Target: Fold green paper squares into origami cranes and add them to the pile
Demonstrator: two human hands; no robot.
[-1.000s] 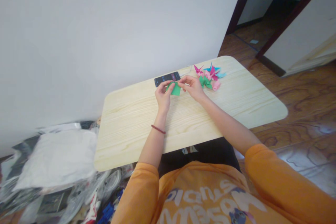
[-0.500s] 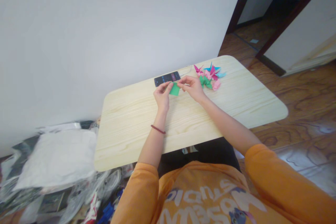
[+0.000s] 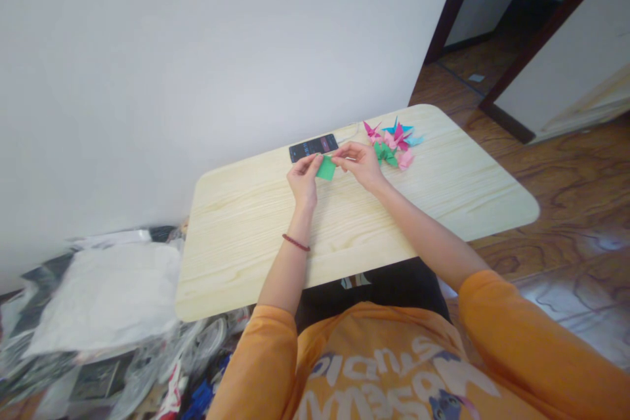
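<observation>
A small folded square of green origami paper (image 3: pixel 325 169) is held above the table between my two hands. My left hand (image 3: pixel 303 178) pinches its upper left edge between thumb and fingers. At its upper right corner, my right hand (image 3: pixel 359 163) has thumb and forefinger closed on the paper. Just behind my hands lies a phone (image 3: pixel 314 147) with a lit dark screen. To the right of my right hand is a cluster of folded paper cranes (image 3: pixel 394 141) in pink, magenta, blue and green.
The pale wood table (image 3: pixel 236 236) with rounded corners stands against a white wall (image 3: pixel 207 52). A white cable (image 3: pixel 352 136) runs from the phone. On the floor at left are a white package (image 3: pixel 108 295) and crumpled plastic. A doorway opens at the upper right.
The green paper has tilted slightly and shifted a little to the left between my fingers. Both hands keep their pinch and have hardly moved.
</observation>
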